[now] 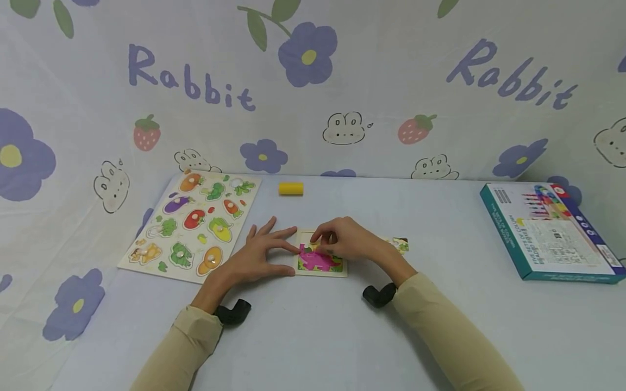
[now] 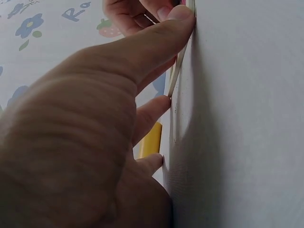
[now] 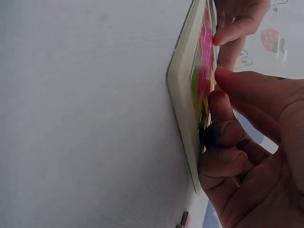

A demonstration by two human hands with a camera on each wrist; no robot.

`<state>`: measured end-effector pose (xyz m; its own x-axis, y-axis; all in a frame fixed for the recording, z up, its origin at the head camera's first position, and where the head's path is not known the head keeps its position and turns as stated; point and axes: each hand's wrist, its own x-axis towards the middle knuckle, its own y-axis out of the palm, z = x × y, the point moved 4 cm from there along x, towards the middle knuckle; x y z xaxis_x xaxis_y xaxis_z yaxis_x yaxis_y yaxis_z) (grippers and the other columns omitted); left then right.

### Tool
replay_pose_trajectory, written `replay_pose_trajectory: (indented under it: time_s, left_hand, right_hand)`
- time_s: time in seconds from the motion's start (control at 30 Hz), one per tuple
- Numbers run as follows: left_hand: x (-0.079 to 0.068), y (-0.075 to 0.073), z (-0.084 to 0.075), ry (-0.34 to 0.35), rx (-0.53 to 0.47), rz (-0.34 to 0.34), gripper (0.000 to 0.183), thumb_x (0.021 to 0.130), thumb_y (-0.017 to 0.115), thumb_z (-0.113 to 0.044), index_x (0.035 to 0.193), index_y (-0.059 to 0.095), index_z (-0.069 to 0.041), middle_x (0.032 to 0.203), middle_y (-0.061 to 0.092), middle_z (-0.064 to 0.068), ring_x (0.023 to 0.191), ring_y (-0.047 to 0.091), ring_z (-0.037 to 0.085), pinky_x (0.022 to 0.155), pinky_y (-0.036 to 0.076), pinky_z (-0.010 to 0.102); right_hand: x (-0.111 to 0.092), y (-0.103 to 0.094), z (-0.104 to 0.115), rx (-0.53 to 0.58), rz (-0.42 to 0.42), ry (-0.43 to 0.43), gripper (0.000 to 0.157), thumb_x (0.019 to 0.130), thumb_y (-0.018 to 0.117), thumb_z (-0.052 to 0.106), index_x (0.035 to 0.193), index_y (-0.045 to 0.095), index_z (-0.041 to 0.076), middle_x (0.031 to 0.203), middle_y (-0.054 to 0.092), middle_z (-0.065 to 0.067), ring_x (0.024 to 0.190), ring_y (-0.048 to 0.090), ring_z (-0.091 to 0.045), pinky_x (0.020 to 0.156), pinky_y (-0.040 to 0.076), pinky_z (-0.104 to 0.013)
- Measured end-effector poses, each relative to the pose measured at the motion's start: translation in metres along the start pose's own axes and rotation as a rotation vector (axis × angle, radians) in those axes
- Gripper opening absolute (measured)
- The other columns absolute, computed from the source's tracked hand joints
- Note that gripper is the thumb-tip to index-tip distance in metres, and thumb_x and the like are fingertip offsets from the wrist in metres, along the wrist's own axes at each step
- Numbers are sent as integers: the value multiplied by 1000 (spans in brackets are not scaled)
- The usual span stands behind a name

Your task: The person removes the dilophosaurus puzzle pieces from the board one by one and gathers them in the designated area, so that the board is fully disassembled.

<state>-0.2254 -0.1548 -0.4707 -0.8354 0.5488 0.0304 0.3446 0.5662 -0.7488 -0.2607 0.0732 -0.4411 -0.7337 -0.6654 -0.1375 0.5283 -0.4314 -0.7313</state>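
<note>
A small wooden jigsaw puzzle with a pink dinosaur picture and a pale frame lies flat on the table. My left hand is at its left side, fingers spread, with the thumb and index finger touching the frame. Over its upper part, my right hand has curled fingers and pinches a partly hidden yellowish puzzle piece against the board. In the right wrist view, the fingertips meet the picture and hide much of it. Other puzzle pieces lie beyond the right wrist, partly covered by it.
At left lies a vegetable peg board. A yellow cylinder rests near the back of the table. On the right is a teal-edged flat box. A printed cloth hangs behind.
</note>
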Motion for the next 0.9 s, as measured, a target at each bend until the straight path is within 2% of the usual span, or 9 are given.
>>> replay_pose_trajectory:
  time_s: [0.27, 0.63, 0.9]
  left_hand:
    - [0, 0, -1, 8, -6, -5, 42, 85, 89, -36, 124, 78, -26, 168, 47, 0, 168, 10, 40, 126, -7, 79]
    - [1, 1, 0, 5, -17, -3, 41, 86, 89, -37, 123, 78, -27, 167, 47, 0, 168, 9, 39, 126, -8, 78]
    - [1, 0, -1, 5, -22, -6, 40, 85, 89, -36, 123, 79, -26, 167, 48, 1, 168, 9, 40, 126, -8, 79]
  right_hand:
    - [3, 2, 3, -13, 57, 30, 26, 100, 73, 16, 126, 76, 11, 91, 71, -1, 84, 60, -13, 77, 52, -22]
    - [2, 2, 1, 2, 59, 64, 26, 99, 74, 15, 125, 76, 10, 91, 69, -1, 86, 60, -13, 79, 51, -22]
    - [3, 3, -1, 17, 38, 56, 24, 98, 74, 12, 122, 77, 10, 89, 69, -1, 85, 60, -13, 78, 52, -23]
